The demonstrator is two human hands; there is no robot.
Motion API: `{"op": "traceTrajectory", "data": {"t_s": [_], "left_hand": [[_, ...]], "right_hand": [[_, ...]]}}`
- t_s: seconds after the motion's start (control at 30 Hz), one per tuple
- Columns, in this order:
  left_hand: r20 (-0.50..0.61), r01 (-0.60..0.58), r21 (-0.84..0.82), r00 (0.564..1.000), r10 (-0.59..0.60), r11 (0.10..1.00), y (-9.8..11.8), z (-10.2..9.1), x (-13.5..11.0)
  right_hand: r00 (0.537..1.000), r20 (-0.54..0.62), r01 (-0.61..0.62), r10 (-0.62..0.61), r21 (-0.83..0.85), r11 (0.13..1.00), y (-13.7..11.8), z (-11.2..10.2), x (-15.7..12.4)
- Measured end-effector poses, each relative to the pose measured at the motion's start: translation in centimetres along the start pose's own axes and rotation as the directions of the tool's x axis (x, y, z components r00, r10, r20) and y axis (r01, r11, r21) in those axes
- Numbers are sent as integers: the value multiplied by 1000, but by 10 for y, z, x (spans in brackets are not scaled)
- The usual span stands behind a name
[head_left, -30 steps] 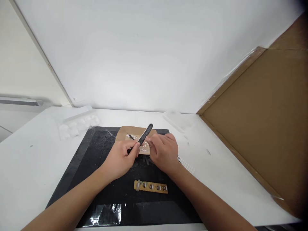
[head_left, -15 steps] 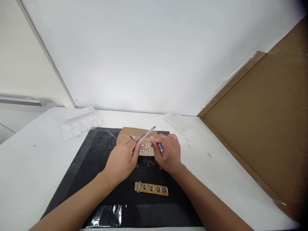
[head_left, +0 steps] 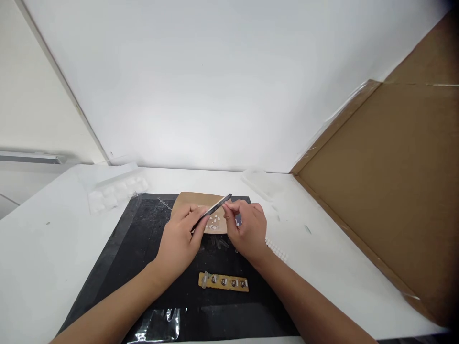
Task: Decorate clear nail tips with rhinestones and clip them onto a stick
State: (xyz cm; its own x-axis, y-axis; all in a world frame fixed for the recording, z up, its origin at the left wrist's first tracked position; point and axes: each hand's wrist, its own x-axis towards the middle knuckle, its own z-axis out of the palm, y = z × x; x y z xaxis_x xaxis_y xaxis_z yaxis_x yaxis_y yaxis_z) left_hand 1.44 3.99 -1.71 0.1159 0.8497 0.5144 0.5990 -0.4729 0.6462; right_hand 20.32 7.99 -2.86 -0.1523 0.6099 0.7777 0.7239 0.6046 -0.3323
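My left hand (head_left: 182, 236) is closed around a slender dark tool with a pale edge (head_left: 217, 205), which slants up to the right. The tool's exact kind I cannot make out. Close to its far end, my right hand (head_left: 247, 227) is closed in a pinch; whatever sits between those fingertips is too small to name. Beneath both hands lies a tan sheet (head_left: 186, 197) with several small white bits (head_left: 214, 220). Several clear nail-shaped pieces (head_left: 220, 242) rest on the black mat just in front of it.
A tan strip (head_left: 223, 282) with several small metallic pieces and a clear piece across its left end lies on the black mat (head_left: 143, 267). A clear plastic tray (head_left: 118, 191) stands back left, another clear piece (head_left: 261, 184) back right. Cardboard (head_left: 376, 191) rises at right.
My left hand has turned the tool, so its dark side now shows instead of the silver one. My right fingertips are closer to its far end. The whole view has shifted slightly.
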Motion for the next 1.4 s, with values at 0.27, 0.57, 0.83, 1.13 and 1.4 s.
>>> {"op": "traceTrajectory", "data": {"t_s": [0.27,0.57,0.83,1.13,1.4], "left_hand": [[283,435,-460,898,-337,774,9,0,0],[349,497,-427,861,-369,755,11,-5,3],[328,437,-393,888,-321,809,8,-7,4],[474,511,-410,827,-303,756,10,-8,8],[472,560,-434,808,-351,706,5,-5,7]], "right_hand": [[999,-5,51,-51,52,997,-1,2,-4],[997,-13,70,-70,-17,997,-1,0,1],[995,44,87,-88,22,996,1,-6,1],[991,80,103,-109,72,992,-5,-6,0],[972,172,140,-158,111,984,-9,-6,-1]]}}
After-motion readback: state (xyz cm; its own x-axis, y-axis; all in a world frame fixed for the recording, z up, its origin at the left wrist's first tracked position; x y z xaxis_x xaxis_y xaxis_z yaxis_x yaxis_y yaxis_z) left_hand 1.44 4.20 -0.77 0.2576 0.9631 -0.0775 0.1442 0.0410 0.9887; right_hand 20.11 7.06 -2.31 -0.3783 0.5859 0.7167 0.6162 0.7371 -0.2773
